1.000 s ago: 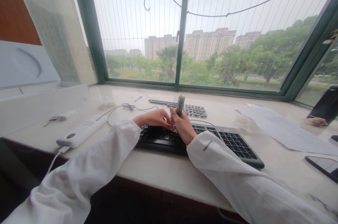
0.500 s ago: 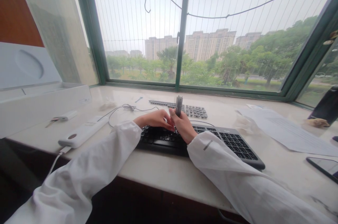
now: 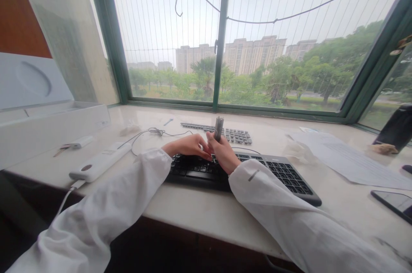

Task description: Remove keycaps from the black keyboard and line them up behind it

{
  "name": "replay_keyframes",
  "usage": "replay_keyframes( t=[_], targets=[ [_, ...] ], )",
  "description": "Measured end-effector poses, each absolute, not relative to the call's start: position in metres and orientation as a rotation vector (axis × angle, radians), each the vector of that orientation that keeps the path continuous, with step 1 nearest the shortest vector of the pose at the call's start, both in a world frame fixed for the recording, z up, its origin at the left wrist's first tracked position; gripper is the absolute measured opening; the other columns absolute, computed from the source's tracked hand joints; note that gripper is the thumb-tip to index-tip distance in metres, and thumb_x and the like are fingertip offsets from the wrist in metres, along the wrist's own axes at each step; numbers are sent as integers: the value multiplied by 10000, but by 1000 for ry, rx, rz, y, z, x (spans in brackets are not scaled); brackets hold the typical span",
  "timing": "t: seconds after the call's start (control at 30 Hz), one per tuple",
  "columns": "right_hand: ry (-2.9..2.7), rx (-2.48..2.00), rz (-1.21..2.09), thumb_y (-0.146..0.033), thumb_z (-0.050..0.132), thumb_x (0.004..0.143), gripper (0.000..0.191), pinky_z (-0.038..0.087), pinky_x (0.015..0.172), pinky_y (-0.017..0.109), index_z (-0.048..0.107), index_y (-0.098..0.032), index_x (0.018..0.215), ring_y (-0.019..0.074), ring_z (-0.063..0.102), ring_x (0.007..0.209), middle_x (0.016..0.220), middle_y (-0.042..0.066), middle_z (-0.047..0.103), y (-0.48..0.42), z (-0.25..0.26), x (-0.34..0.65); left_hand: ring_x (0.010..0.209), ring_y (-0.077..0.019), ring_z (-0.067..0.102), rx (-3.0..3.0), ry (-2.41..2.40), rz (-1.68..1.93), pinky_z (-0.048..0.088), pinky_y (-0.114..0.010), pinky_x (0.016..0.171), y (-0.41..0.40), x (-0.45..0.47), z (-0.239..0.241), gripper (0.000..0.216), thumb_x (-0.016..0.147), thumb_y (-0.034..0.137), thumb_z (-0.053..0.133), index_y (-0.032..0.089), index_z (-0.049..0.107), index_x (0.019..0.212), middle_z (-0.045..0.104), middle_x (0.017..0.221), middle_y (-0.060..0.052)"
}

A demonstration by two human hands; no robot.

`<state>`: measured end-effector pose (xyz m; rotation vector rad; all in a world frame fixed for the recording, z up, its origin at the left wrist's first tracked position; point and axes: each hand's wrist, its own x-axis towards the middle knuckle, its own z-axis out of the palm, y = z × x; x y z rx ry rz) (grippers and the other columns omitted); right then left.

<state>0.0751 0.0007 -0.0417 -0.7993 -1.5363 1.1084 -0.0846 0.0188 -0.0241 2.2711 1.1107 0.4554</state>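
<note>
A black computer keyboard [image 3: 199, 174] lies along the table's front edge, many of its key positions stripped of caps. My right hand [image 3: 225, 153] is closed around a dark grey multi-tool [image 3: 219, 128], held upright with its handle end sticking out above the thumb. The tool's lower end points down at the keys and is mostly hidden by my fingers. From the left, my left hand [image 3: 189, 146] reaches over the keyboard, fingers bent and drawn together beside the tool's lower end. Whatever they pinch is too small to make out. Loose keycaps [image 3: 238, 136] stand in rows behind the keyboard.
To the left are a white power strip [image 3: 99, 163], a small white adapter [image 3: 82, 142], cables and an open white box [image 3: 54, 127]. Right of the keyboard lie crumpled plastic [image 3: 298, 150], paper sheets [image 3: 344, 157] and a phone [image 3: 394, 204]. A window stands behind.
Both hands and the multi-tool keep nearly the same pose over the keyboard. The view has shifted very slightly.
</note>
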Motion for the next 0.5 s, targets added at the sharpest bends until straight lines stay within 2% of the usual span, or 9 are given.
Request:
replay_keyframes(
  t=[0.17,0.33,0.5],
  targets=[
    [-1593,-790,1072,-651,568,746,464,347,545,275,497,-200,661,139,431,575,565,-24,471,-5,-41,75,658,-131,559,2243,1055,514,384,-226,617,20,-84,-27,330,669,439,750,128,750,781,673,691,-16],
    [-1560,-803,1071,-656,558,751,472,335,547,277,471,-204,646,132,402,562,561,-31,443,-5,-39,76,627,-116,535,2237,1077,500,366,-219,606,17,-83,-23,309,656,436,761,131,736,697,657,638,-4],
    [-1531,-799,1092,-678,569,724,490,328,538,275,452,-210,637,133,395,558,553,-35,432,-2,-41,75,615,-111,522,2261,1100,483,356,-218,602,16,-84,-22,329,662,459,752,136,747,724,647,627,5]
  ],
)
